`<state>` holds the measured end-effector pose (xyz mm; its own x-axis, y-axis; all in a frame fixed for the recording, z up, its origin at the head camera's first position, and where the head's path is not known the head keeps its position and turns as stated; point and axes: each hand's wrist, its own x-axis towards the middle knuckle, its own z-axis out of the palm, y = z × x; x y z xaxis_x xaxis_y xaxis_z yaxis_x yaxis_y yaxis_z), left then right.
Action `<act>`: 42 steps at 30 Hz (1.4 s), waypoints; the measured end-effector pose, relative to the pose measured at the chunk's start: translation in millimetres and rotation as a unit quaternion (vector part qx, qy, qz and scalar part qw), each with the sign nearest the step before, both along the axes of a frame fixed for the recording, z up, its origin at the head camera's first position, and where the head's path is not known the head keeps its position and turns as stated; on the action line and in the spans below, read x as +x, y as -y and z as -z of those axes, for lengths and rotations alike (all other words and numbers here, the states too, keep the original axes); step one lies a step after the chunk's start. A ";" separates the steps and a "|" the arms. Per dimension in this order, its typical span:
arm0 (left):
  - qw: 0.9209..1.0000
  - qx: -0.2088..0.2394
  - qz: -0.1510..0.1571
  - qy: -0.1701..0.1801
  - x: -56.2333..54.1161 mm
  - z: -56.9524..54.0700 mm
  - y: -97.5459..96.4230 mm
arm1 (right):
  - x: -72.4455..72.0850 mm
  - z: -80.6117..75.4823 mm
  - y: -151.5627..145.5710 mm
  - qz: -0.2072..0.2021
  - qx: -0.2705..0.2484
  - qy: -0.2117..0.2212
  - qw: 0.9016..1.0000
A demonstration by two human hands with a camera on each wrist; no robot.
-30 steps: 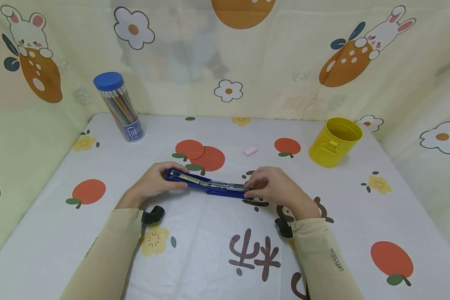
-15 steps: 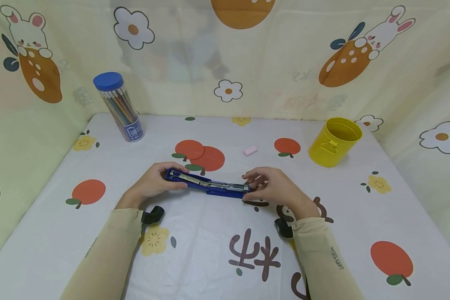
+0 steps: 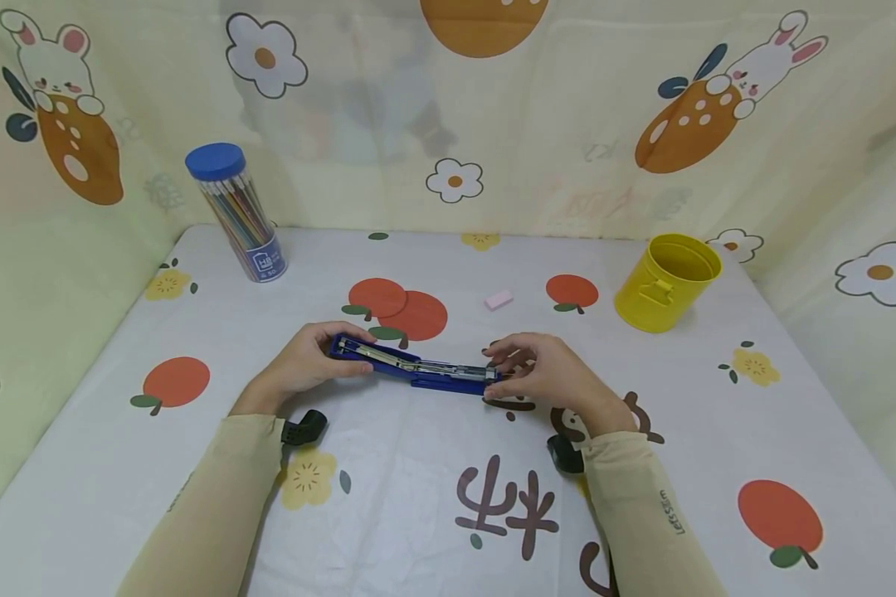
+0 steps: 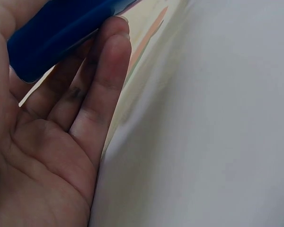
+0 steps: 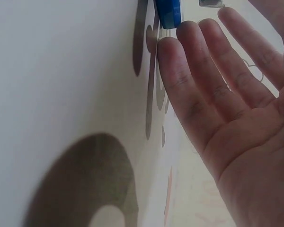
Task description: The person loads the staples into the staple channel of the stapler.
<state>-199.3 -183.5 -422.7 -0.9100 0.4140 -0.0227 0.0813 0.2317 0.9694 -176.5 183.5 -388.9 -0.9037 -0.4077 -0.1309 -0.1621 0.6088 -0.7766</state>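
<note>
Stapler [image 4: 61, 38] cut off in both wrist views.

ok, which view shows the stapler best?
Head: the stapler is opened out, nearly all in sight. Left wrist catches only a blue stretch of it in the left hand; right wrist, just a blue end and a bit of metal at the top edge.

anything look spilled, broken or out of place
Nothing stands out. The stapler is spread open, but with the left hand gripping one end, that looks deliberate. The pencil jar is capped; no spill or damage shows.
</note>
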 end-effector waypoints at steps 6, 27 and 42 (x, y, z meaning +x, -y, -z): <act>1.000 0.011 -0.005 -0.007 0.1 -1.5 -1.6 | 0.4 -0.1 -0.2 0.001 0.000 -0.001 1.000; 0.987 0.055 0.037 -0.144 0.8 -33.4 -45.0 | -0.6 -0.1 -5.0 -0.001 -0.022 0.004 1.000; 0.980 -0.042 0.070 -0.179 0.1 -42.1 -93.3 | -2.3 -0.8 -8.4 -0.006 -0.032 0.014 0.999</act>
